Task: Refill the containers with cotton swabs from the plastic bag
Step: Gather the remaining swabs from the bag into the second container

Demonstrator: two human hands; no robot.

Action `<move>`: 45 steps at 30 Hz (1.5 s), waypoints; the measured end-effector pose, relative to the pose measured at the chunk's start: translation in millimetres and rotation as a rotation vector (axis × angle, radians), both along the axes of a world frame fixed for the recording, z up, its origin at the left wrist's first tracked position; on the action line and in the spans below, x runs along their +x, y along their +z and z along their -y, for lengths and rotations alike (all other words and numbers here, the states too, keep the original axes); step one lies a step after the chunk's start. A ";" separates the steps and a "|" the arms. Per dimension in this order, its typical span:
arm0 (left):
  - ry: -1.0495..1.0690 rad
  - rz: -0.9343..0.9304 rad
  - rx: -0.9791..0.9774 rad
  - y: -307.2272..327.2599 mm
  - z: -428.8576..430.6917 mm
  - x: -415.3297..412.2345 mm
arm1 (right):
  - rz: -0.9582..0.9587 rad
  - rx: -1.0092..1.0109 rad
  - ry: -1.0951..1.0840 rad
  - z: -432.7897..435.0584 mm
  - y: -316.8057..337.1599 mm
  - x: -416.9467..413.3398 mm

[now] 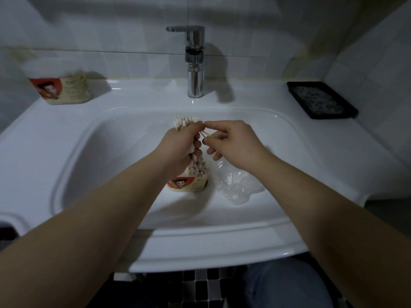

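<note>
My left hand (pixel 178 145) grips a bundle of cotton swabs (pixel 185 123) over the sink basin, white tips sticking out above my fist. My right hand (pixel 231 141) pinches a few wooden swab sticks (pixel 206 134) right beside that bundle. Below my hands an open container (pixel 191 181) with a red cartoon label stands in the basin, holding swabs. A crumpled clear plastic bag (pixel 235 185) lies to its right in the basin. A second container (pixel 64 87) with the same label stands on the sink's back left ledge.
The white sink (pixel 66 138) fills the view, with a chrome faucet (pixel 194 61) at the back centre. A black soap dish (pixel 320 100) sits on the back right ledge. Tiled walls close in behind and to the right.
</note>
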State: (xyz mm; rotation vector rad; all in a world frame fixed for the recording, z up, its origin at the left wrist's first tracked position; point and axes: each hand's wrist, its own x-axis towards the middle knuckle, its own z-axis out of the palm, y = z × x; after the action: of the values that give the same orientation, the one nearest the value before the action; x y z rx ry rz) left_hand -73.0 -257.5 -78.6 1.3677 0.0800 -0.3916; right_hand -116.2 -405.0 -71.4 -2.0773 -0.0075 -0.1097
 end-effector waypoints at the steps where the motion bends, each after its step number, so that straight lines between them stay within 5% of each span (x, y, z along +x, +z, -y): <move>1: -0.007 -0.007 0.009 -0.1 -0.3 0.0 | -0.004 -0.021 0.014 0.0 0.9 -1.4; 7: -0.004 -0.052 -0.017 5.2 -1.5 -1.8 | -0.022 -0.128 0.100 0.9 6.3 -7.3; 19: -0.366 -0.233 -0.022 6.0 -2.4 -11.8 | 0.126 -0.508 0.262 5.8 3.8 -2.4; 28: -0.319 -0.241 -0.052 5.4 -4.6 -12.4 | 0.122 -0.654 0.299 -5.8 1.6 -4.0; 36: -0.359 -0.157 0.044 6.5 -2.9 -13.7 | 0.099 -0.405 0.268 3.3 1.9 -3.8; 45: -0.363 0.355 0.454 19.9 -14.6 -14.9 | 0.005 -0.172 0.066 -6.8 18.6 -10.8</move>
State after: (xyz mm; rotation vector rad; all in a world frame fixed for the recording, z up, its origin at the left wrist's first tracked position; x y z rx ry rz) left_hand -87.8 -242.9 -58.7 1.8899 -0.4001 -0.4422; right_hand -127.0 -398.2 -52.8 -2.2457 -0.0912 -0.0755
